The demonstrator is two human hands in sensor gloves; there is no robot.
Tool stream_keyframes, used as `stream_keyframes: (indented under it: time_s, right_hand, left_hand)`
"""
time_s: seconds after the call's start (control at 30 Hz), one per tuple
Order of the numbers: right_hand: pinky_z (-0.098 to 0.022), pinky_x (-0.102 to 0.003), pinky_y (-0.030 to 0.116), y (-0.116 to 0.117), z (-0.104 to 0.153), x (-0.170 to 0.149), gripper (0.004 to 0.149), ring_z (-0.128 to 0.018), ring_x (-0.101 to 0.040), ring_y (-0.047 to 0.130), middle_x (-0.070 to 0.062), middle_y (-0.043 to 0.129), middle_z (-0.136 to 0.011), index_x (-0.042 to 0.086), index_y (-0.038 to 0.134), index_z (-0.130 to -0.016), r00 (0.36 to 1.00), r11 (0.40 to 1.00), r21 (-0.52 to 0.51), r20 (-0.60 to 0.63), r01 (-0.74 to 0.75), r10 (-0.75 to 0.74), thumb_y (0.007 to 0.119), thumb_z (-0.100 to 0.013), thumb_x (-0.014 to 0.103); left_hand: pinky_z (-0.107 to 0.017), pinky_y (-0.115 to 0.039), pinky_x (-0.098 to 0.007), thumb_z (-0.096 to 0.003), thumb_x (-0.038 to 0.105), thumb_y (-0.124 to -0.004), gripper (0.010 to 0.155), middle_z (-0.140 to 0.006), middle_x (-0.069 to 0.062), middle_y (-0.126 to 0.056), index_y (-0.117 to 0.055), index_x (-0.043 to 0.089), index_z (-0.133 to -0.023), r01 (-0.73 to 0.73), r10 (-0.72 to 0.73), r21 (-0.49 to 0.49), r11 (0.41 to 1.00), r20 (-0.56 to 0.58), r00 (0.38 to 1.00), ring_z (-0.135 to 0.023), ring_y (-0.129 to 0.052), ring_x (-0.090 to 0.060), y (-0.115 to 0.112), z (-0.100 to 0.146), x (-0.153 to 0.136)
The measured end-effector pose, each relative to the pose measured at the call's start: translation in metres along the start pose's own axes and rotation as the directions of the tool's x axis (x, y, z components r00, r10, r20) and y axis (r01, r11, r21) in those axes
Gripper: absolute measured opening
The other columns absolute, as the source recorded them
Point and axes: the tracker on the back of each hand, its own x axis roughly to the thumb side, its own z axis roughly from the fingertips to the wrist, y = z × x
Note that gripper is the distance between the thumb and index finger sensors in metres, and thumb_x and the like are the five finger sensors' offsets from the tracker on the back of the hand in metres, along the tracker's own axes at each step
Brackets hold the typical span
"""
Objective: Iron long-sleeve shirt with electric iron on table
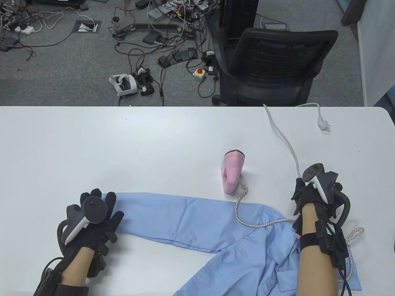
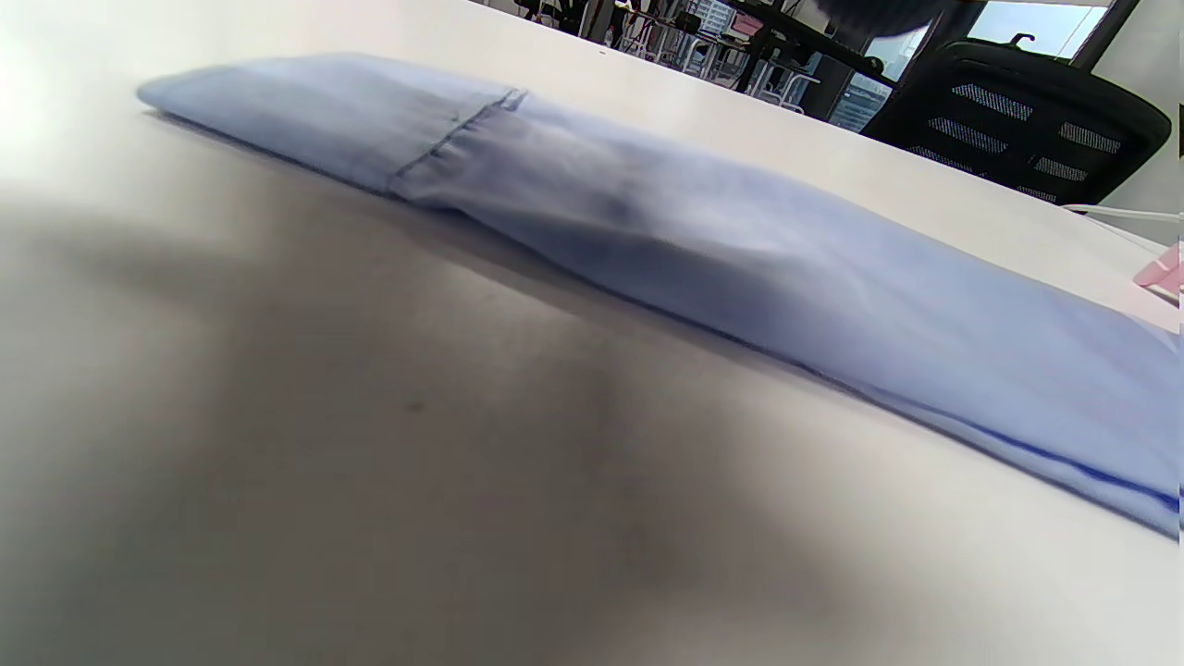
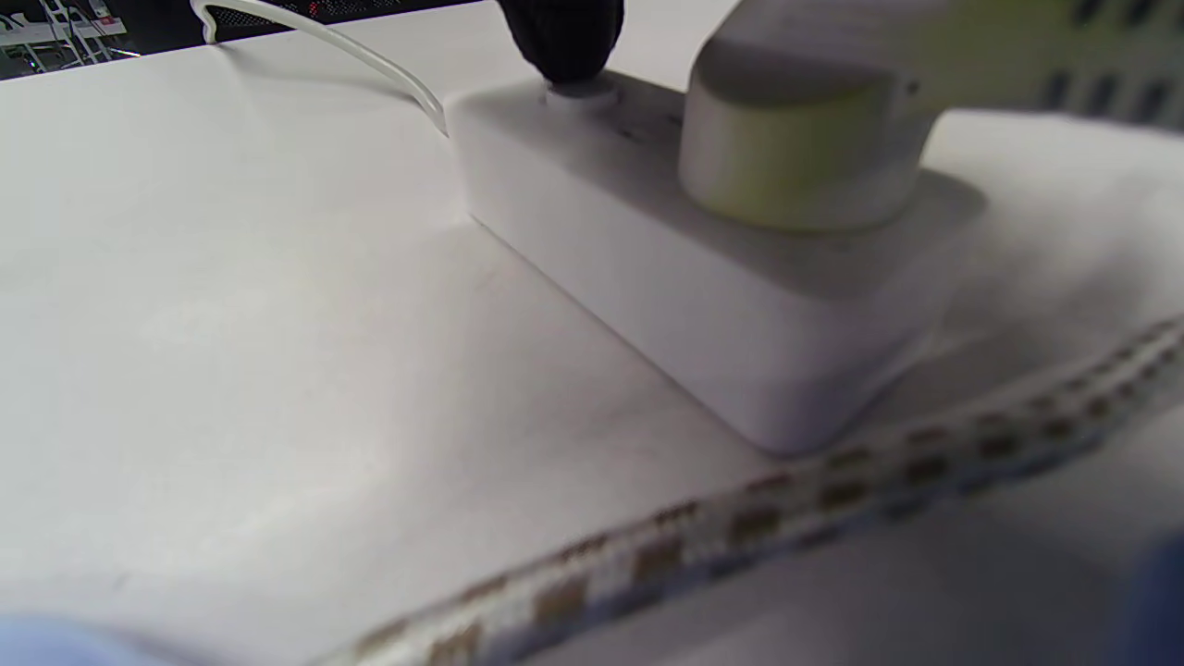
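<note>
We see the light blue shirt (image 1: 222, 228) spread at the near edge of the white table (image 1: 123, 145), one sleeve (image 2: 647, 240) stretched out to the left, where our left hand (image 1: 92, 215) rests flat on its cuff with the fingers spread wide, holding nothing. The pink iron (image 1: 232, 171) stands just beyond the sleeve, apart from both hands, and its braided cord (image 1: 247, 223) runs over the shirt toward the right. Our right hand (image 1: 311, 194) is at the white power strip (image 3: 684, 277), where a plug (image 3: 805, 148) sits in a socket and one gloved fingertip (image 3: 560, 37) presses the strip's button, the hand gripping nothing
</note>
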Motion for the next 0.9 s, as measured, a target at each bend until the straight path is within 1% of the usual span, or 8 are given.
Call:
stream_keyframes:
  time_s: [0.3, 0.4, 0.47, 0.6, 0.63, 0.7, 0.8, 0.9]
  right_hand:
    - [-0.067, -0.064, 0.026, 0.008, -0.003, 0.009, 0.074, -0.098, -0.037, 0.008, -0.006, 0.026, -0.104, 0.013, 0.047, -0.089, 0.999, 0.997, 0.057, 0.014, 0.051, -0.052, 0.033, -0.034, 0.059]
    - [-0.067, -0.064, 0.028, 0.017, 0.005, 0.019, 0.073, -0.098, -0.038, 0.011, -0.008, 0.03, -0.103, 0.011, 0.049, -0.089, 0.999, 0.996, -0.087, -0.005, -0.033, 0.033, 0.038, -0.034, 0.057]
    - [-0.068, -0.063, 0.028, 0.015, 0.003, 0.019, 0.071, -0.098, -0.038, 0.012, -0.008, 0.031, -0.103, 0.011, 0.05, -0.088, 0.999, 0.996, -0.081, -0.016, -0.044, 0.043, 0.037, -0.034, 0.056]
    - [-0.067, -0.06, 0.027, 0.013, -0.003, 0.012, 0.067, -0.098, -0.039, 0.015, -0.013, 0.04, -0.101, 0.008, 0.056, -0.082, 0.983, 0.981, -0.072, 0.003, 0.182, -0.182, 0.043, -0.035, 0.054]
    - [-0.069, -0.06, 0.027, 0.015, -0.001, 0.015, 0.067, -0.099, -0.038, 0.016, -0.012, 0.041, -0.101, 0.008, 0.056, -0.082, 0.989, 0.986, -0.095, -0.03, 0.14, -0.144, 0.044, -0.034, 0.053]
    - [-0.069, -0.059, 0.032, 0.014, 0.001, 0.014, 0.068, -0.099, -0.038, 0.021, -0.011, 0.045, -0.101, 0.009, 0.058, -0.082, 0.999, 0.986, -0.16, 0.005, 0.047, -0.046, 0.044, -0.034, 0.055]
    - [-0.068, -0.059, 0.027, 0.017, 0.003, 0.007, 0.072, -0.098, -0.038, 0.013, -0.009, 0.035, -0.103, 0.014, 0.051, -0.088, 0.995, 0.993, -0.069, 0.004, 0.097, -0.097, 0.042, -0.034, 0.06]
    - [-0.067, -0.061, 0.025, 0.013, 0.013, 0.001, 0.077, -0.098, -0.038, 0.009, -0.006, 0.024, -0.105, 0.023, 0.047, -0.095, 0.996, 0.987, -0.132, -0.001, 0.088, -0.089, 0.042, -0.032, 0.066]
  left_hand:
    - [-0.064, 0.006, -0.058, -0.0527, 0.064, -0.054, 0.068, -0.115, 0.0, 0.006, -0.021, 0.042, -0.108, 0.009, -0.009, -0.005, 1.0, 0.002, 1.0, -0.1, 0.012, -0.027, 0.0, 0.001, 0.002]
    - [-0.064, 0.007, -0.058, -0.0526, 0.064, -0.054, 0.068, -0.115, 0.0, 0.006, -0.021, 0.041, -0.108, 0.005, -0.005, 0.008, 1.0, 0.008, 1.0, -0.1, 0.012, -0.027, 0.002, 0.003, 0.003]
    - [-0.064, 0.006, -0.058, -0.0527, 0.064, -0.054, 0.068, -0.115, 0.0, 0.006, -0.021, 0.041, -0.108, 0.004, -0.005, 0.012, 1.0, 0.012, 1.0, -0.1, 0.012, -0.027, 0.002, 0.004, 0.003]
    - [-0.063, 0.006, -0.059, -0.0528, 0.064, -0.054, 0.068, -0.115, 0.0, 0.006, -0.021, 0.041, -0.108, -0.005, 0.005, 0.008, 1.0, 0.026, 1.0, -0.1, 0.012, -0.027, 0.001, 0.008, 0.005]
    - [-0.064, 0.006, -0.059, -0.0528, 0.064, -0.054, 0.068, -0.115, 0.0, 0.006, -0.021, 0.041, -0.108, -0.004, 0.003, 0.011, 1.0, 0.032, 0.999, -0.1, 0.012, -0.027, 0.001, 0.009, 0.006]
    - [-0.064, 0.007, -0.059, -0.0527, 0.064, -0.054, 0.068, -0.115, 0.0, 0.006, -0.021, 0.042, -0.108, 0.009, -0.009, 0.015, 1.0, 0.04, 0.999, -0.1, 0.012, -0.027, 0.002, 0.008, 0.009]
    - [-0.064, 0.006, -0.058, -0.0524, 0.064, -0.054, 0.068, -0.115, 0.0, 0.005, -0.021, 0.042, -0.107, 0.005, -0.008, 0.043, 0.999, 0.073, 0.997, -0.1, 0.012, -0.027, 0.002, 0.01, 0.014]
    - [-0.064, 0.006, -0.059, -0.0524, 0.064, -0.054, 0.068, -0.115, 0.0, 0.005, -0.021, 0.041, -0.108, 0.009, -0.016, 0.064, 0.998, 0.105, 0.994, -0.101, 0.011, -0.027, 0.003, 0.015, 0.021]
